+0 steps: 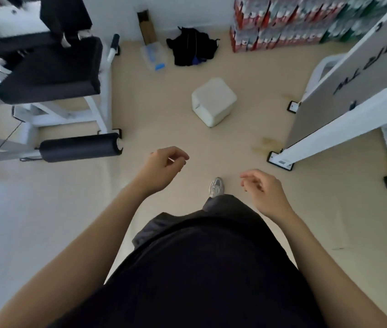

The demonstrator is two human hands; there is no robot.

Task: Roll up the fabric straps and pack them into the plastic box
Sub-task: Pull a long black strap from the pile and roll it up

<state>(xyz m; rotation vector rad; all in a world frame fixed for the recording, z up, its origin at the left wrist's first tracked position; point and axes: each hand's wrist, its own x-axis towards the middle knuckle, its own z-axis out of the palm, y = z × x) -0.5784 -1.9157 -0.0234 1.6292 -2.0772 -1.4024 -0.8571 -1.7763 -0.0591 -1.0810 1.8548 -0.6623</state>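
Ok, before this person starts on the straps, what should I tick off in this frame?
1. Left hand free: ok, loosely curled, nothing seen in it.
2. Right hand free: ok, holds nothing.
3. Plastic box located: ok, on the floor by the far wall.
4. Box lid off: cannot tell, too blurred.
5. Black fabric heap within reach: not ok, it lies across the floor, beside the box.
6. Straight path to it: not ok, a white cube stands in between.

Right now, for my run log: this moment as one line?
left hand empty | right hand empty | fabric pile on floor | plastic box beside it
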